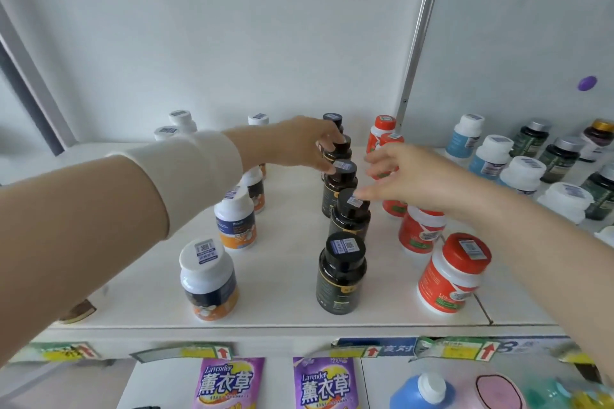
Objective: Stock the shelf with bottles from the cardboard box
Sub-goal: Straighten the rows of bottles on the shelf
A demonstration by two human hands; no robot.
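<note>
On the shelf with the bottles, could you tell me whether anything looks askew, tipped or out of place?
Mostly tidy: the bottles stand upright in rows on the shelf. One oddity: the front red-capped bottle leans left, unlike its neighbours, though the wide lens may exaggerate it. The left hand touches a dark bottle in the middle row; nothing is spilled.

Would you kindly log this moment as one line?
left hand: gripping dark bottle | right hand: open, beside row | shelf: partly stocked

Open lanes (bare shelf point(285, 242)) separate bottle rows.
</note>
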